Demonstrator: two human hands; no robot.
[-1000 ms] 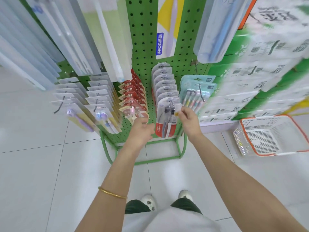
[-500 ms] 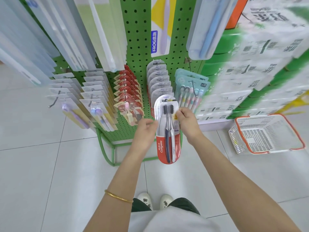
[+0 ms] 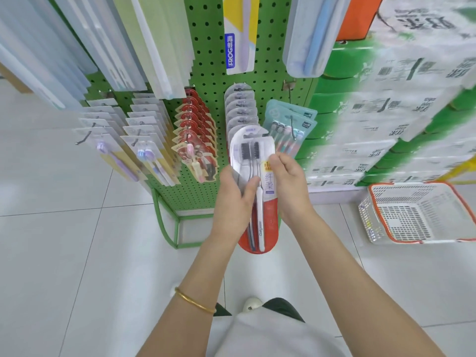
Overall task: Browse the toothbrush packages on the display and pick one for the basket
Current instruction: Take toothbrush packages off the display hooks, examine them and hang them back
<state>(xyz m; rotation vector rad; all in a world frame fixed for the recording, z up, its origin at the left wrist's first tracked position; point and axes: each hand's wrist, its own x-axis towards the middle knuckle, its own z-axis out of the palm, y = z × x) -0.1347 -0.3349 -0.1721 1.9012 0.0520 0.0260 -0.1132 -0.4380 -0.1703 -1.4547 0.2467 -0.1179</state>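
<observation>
A red and clear twin toothbrush package (image 3: 268, 215) with two dark-bristled brushes is held upright in front of the green pegboard display (image 3: 208, 60). My left hand (image 3: 235, 199) grips its left edge, thumb laid across the front. My right hand (image 3: 288, 181) pinches its right edge near the yellow label. The white basket with an orange rim (image 3: 422, 238) stands on the floor at the right, well apart from both hands.
More toothbrush packs hang on hooks: grey-topped ones (image 3: 240, 106) behind the held pack, red ones (image 3: 195, 124), teal ones (image 3: 289, 124), and pastel ones (image 3: 144, 148) to the left. Stacked green and white cartons (image 3: 386, 112) fill the right. White floor tiles (image 3: 64, 253) lie below.
The package came off its hook and moved toward me and lower. My left hand, which was reaching beside it, now grips its left edge. The right hand keeps its hold.
</observation>
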